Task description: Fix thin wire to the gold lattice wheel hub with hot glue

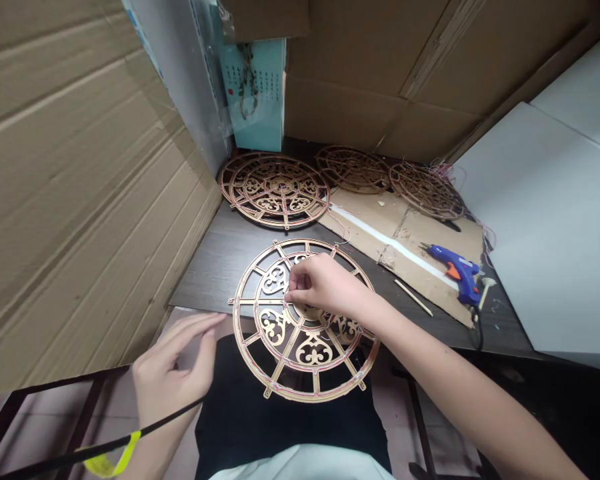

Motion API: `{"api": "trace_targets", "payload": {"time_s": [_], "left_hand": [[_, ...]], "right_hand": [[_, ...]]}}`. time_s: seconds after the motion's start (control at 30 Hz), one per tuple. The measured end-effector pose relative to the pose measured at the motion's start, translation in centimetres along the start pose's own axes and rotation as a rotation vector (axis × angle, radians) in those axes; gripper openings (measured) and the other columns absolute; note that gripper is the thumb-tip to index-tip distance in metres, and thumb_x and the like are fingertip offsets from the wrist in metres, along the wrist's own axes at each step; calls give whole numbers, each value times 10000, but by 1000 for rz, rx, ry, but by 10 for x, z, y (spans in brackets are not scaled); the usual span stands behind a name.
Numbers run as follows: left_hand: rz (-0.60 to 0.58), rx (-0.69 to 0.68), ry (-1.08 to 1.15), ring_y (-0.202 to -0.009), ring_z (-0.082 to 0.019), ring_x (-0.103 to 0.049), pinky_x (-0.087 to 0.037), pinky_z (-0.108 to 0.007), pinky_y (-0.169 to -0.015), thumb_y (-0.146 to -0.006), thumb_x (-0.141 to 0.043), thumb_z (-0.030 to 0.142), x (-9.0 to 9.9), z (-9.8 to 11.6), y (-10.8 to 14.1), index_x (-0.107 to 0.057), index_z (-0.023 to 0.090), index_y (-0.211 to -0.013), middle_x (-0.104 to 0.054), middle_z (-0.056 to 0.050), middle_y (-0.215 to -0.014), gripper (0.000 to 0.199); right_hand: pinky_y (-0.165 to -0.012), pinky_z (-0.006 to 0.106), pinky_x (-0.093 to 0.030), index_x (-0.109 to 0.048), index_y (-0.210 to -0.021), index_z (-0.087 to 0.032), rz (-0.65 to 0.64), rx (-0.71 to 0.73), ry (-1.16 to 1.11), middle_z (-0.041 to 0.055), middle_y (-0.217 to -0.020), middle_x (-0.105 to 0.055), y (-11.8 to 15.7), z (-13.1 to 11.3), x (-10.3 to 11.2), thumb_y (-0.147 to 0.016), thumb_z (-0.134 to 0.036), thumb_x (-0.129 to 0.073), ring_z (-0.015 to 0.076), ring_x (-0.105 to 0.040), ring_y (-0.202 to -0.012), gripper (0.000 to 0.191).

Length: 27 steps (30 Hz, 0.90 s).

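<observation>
A round wooden openwork frame [314, 398] lies in front of me, partly past the table's front edge. It has spokes, scrollwork panels and thin reddish wire along its rings. My right hand [316, 285] is over its middle, thumb and fingertips pinched together at the inner ring near a left spoke. What sits in that pinch is too small to make out, and the hand and forearm cover part of the frame. Left of the rim, my left hand [177, 360] has its fingers stretched out and thumb apart, with nothing visible in it. A black cord with a yellow tag crosses that wrist.
Several similar frames [286, 217] lie stacked behind, with two darker ones [427, 190] farther right. A blue glue gun [455, 270] rests on a cardboard sheet [375, 233], near a thin pale stick [413, 297]. Cardboard walls [80, 200] and a white panel [555, 233] border the table.
</observation>
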<state>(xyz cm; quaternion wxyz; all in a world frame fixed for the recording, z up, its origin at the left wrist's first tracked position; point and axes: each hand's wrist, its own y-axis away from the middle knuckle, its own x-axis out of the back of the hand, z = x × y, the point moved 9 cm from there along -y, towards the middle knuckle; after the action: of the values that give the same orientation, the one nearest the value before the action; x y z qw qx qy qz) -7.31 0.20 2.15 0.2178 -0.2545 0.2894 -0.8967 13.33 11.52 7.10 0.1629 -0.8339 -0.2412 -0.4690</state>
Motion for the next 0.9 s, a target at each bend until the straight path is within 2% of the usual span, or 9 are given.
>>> {"api": "trace_targets", "payload": {"time_s": [0.1,0.17,0.27,0.43,0.57,0.7,0.8,0.87,0.9], "left_hand": [[49,464,184,-815,-175,-753,-610,-275,-814,-802,-777,385,8,-38,24,-806,241,-898,-798,-36,-917,176],[38,647,311,-721,-174,-753,-621,-235,-734,-675,-860,448,5,-50,34,-813,214,-855,-799,-55,-846,299],[21,752,413,-614,-159,-722,-613,-204,-643,-538,-929,428,1,-53,36,-810,184,-770,-778,-63,-762,357],[42,773,445,-547,-143,-686,-586,-186,-569,-473,-946,389,2,-53,32,-785,179,-683,-738,-41,-688,338],[12,707,396,-555,-131,-676,-560,-172,-566,-531,-929,404,3,-53,31,-756,194,-680,-711,-10,-666,311],[-20,536,232,-594,-135,-667,-550,-190,-619,-714,-828,470,7,-36,17,-716,204,-650,-686,-4,-612,296],[-57,253,159,-737,-143,-684,-550,-225,-718,-817,-788,372,1,-3,-4,-729,233,-785,-725,10,-779,154],[-125,-27,107,-864,-146,-681,-537,-253,-815,-883,-736,253,-10,26,-17,-730,254,-915,-735,12,-911,32],[-173,-168,86,-917,-149,-672,-527,-270,-859,-909,-697,190,-18,39,-20,-723,254,-972,-734,7,-956,94]], "right_hand": [[-577,241,-385,-685,-703,-165,57,34,7,-36,-642,-645,6,1,0,-814,-187,-810,92,-567,-591,169],[-590,238,-390,-687,-720,-166,85,70,9,-35,-667,-654,10,0,-1,-827,-178,-788,89,-568,-602,148],[-616,246,-387,-684,-749,-165,138,122,27,-25,-705,-655,16,-4,-2,-827,-117,-726,101,-564,-641,101],[-712,283,-410,-662,-780,-156,198,186,68,13,-776,-649,28,-10,-1,-826,-66,-653,148,-564,-759,102],[-795,297,-445,-685,-891,-155,187,246,92,39,-875,-665,40,-13,-2,-875,-44,-585,168,-586,-864,151],[-845,337,-483,-709,-1036,-147,194,343,165,81,-962,-662,52,-18,-7,-956,-102,-512,202,-589,-931,217],[-877,367,-504,-701,-1163,-153,214,370,207,102,-1036,-659,57,-19,-11,-984,-142,-495,222,-590,-982,273],[-885,383,-510,-689,-1213,-158,225,383,225,105,-1053,-655,58,-20,-13,-986,-146,-496,229,-585,-990,299],[-885,389,-511,-686,-1223,-160,226,388,232,106,-1052,-653,59,-21,-14,-988,-152,-498,232,-582,-988,301]]}}
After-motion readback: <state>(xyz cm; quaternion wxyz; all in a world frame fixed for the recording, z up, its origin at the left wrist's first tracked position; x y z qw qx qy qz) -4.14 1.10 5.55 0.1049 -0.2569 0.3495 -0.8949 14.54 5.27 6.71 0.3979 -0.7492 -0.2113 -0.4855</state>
